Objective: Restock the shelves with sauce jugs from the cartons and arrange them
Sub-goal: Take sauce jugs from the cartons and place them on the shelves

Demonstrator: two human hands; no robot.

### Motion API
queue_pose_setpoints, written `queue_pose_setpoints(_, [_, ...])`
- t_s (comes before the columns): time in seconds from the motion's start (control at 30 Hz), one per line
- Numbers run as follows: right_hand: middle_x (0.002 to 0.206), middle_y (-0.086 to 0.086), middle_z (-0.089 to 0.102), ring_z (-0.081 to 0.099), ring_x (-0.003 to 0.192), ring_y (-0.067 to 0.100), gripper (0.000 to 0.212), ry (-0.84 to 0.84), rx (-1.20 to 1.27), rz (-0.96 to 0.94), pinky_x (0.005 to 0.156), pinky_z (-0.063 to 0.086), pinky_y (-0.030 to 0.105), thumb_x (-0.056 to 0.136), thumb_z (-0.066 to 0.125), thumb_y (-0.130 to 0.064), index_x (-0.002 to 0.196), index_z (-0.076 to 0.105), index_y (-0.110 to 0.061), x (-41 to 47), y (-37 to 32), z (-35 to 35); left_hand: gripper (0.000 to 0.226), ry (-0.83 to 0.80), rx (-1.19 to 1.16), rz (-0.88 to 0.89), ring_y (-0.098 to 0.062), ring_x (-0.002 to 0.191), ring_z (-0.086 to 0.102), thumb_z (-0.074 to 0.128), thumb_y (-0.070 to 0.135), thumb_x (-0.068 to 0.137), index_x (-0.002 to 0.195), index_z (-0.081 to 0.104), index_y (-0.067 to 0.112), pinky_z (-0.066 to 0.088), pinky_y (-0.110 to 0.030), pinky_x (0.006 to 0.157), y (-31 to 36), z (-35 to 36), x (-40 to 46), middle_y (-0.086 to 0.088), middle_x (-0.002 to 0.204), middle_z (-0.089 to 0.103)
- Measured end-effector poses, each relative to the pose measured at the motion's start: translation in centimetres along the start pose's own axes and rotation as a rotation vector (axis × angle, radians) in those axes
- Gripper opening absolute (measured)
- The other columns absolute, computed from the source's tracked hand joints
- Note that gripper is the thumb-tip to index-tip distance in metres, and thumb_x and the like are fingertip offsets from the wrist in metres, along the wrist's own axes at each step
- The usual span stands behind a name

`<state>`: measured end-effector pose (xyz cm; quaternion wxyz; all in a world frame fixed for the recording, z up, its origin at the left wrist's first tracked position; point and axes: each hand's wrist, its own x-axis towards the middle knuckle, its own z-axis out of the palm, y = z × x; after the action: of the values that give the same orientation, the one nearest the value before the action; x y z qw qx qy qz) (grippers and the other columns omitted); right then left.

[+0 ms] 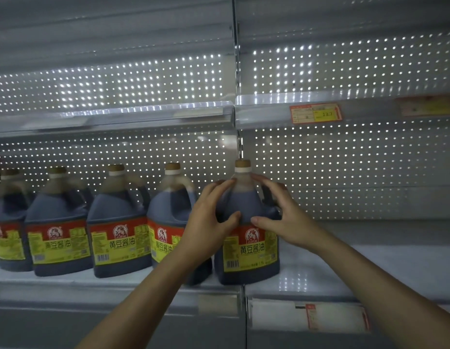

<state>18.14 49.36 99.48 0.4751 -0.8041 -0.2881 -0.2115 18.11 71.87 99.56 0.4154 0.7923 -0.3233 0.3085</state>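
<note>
So we've got both hands on the fifth soy sauce jug [246, 222], the rightmost one in the row, standing upright at the front of the shelf [319, 278] right at the joint between the two shelf sections. Left hand [208, 215] is cupped on its left shoulder, fingers up near the neck and thumb on the front just above the label. Right hand [281, 212] mirrors it on the handle side, fingers curved over the shoulder. Neither is clamped hard, more of a steadying hold.

For this bit we'd say: square the label to face front like its neighbours, and slide it along the shelf rather than lifting, since a full jug is heavy. The jug just left of it [173, 217] sits slightly turned and close by, so watch we don't knock it.

Contents-wise, all five jugs are filled with dark sauce up to about the shoulder, brown caps [242, 162] on. The shelf to the right has room, and the upper shelf with the price tag [315, 114] shows no stock.
</note>
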Motion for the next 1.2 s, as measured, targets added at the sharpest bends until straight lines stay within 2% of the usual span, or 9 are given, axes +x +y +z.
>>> queue_pose_setpoints(0.1, [0.155, -0.015, 0.036, 0.050, 0.136, 0.013, 0.080, 0.024, 0.037, 0.060, 0.099, 0.057, 0.045, 0.087, 0.081, -0.025, 0.146, 0.038, -0.057, -0.3, -0.2, 0.3, 0.066, -0.035, 0.008, 0.001, -0.007, 0.125, 0.054, 0.073, 0.020, 0.091, 0.150, 0.046, 0.032, 0.055, -0.039, 0.098, -0.4, -0.9, 0.2, 0.015, 0.136, 0.049])
queue_pose_setpoints(0.3, [0.153, -0.018, 0.039, 0.047, 0.134, 0.004, 0.073, 0.082, -0.070, 0.147, 0.100, 0.054, 0.028, 0.092, 0.075, -0.025, 0.152, 0.037, -0.043, -1.8, -1.7, 1.0, 0.053, -0.126, 0.014, 0.064, -0.001, 0.116, 0.057, 0.071, 0.021, 0.093, 0.143, 0.055, 0.030, 0.057, -0.032, 0.092, -0.2, -3.7, 0.3, 0.012, 0.130, 0.056])
queue_pose_setpoints(0.4, [0.146, -0.011, 0.045, 0.049, 0.125, 0.002, 0.066, 0.169, -0.184, 0.207, 0.098, 0.051, 0.024, 0.094, 0.073, -0.022, 0.150, 0.041, -0.036, -3.4, -3.2, 1.9, 0.050, -0.193, -0.049, 0.108, 0.000, 0.114, 0.059, 0.070, 0.020, 0.095, 0.142, 0.057, 0.030, 0.057, -0.031, 0.090, 0.1, -4.8, -0.3, 0.010, 0.126, 0.061])
queue_pose_setpoints(0.5, [0.143, -0.005, 0.050, 0.051, 0.127, 0.006, 0.058, 0.249, -0.226, 0.261, 0.102, 0.050, 0.030, 0.095, 0.072, -0.020, 0.145, 0.046, -0.033, -5.2, -4.9, 3.2, 0.048, -0.257, -0.112, 0.165, -0.001, 0.110, 0.060, 0.069, 0.020, 0.095, 0.141, 0.057, 0.029, 0.057, -0.030, 0.089, 0.1, -5.3, -1.2, 0.009, 0.126, 0.062])
queue_pose_setpoints(0.73, [0.127, -0.016, 0.060, 0.059, 0.113, 0.003, 0.045, 0.352, -0.483, 0.381, 0.091, 0.055, 0.029, 0.097, 0.068, -0.027, 0.139, 0.055, -0.034, -12.7, -10.0, 4.2, 0.039, -0.410, -0.233, 0.326, -0.004, 0.108, 0.064, 0.066, 0.018, 0.097, 0.135, 0.062, 0.026, 0.056, -0.034, 0.091, 2.0, -1.9, -3.0, 0.010, 0.124, 0.067])
queue_pose_setpoints(0.83, [0.123, -0.015, 0.062, 0.063, 0.107, 0.004, 0.040, 0.408, -0.543, 0.474, 0.091, 0.058, 0.034, 0.097, 0.068, -0.028, 0.135, 0.059, -0.036, -17.5, -12.3, 3.2, 0.034, -0.465, -0.268, 0.377, -0.002, 0.100, 0.064, 0.063, 0.020, 0.097, 0.131, 0.064, 0.025, 0.057, -0.036, 0.086, 4.6, 0.7, -4.4, 0.011, 0.117, 0.068])
queue_pose_setpoints(0.93, [0.119, -0.016, 0.063, 0.064, 0.105, 0.004, 0.035, 0.436, -0.609, 0.558, 0.091, 0.057, 0.029, 0.099, 0.066, -0.027, 0.133, 0.061, -0.035, -22.3, -14.6, 1.8, 0.031, -0.544, -0.298, 0.421, 0.001, 0.096, 0.065, 0.062, 0.023, 0.098, 0.128, 0.067, 0.027, 0.057, -0.036, 0.085, 7.8, 3.7, -6.1, 0.014, 0.113, 0.069])
queue_pose_setpoints(1.1, [0.114, -0.006, 0.066, 0.064, 0.098, 0.005, 0.030, 0.497, -0.701, 0.695, 0.081, 0.050, 0.018, 0.100, 0.064, -0.020, 0.130, 0.065, -0.024, -32.0, -17.6, -0.1, 0.034, -0.712, -0.350, 0.547, -0.007, 0.094, 0.067, 0.062, 0.019, 0.096, 0.129, 0.068, 0.025, 0.056, -0.036, 0.087, 15.2, 9.5, -11.2, 0.008, 0.111, 0.071])
queue_pose_setpoints(1.2, [0.110, -0.007, 0.067, 0.066, 0.095, 0.007, 0.030, 0.544, -0.733, 0.779, 0.084, 0.054, 0.024, 0.100, 0.065, -0.022, 0.129, 0.064, -0.026, -38.9, -19.4, -1.0, 0.037, -0.861, -0.390, 0.584, -0.011, 0.096, 0.065, 0.060, 0.019, 0.097, 0.134, 0.064, 0.022, 0.055, -0.036, 0.089, 20.9, 13.1, -15.7, 0.005, 0.112, 0.069])
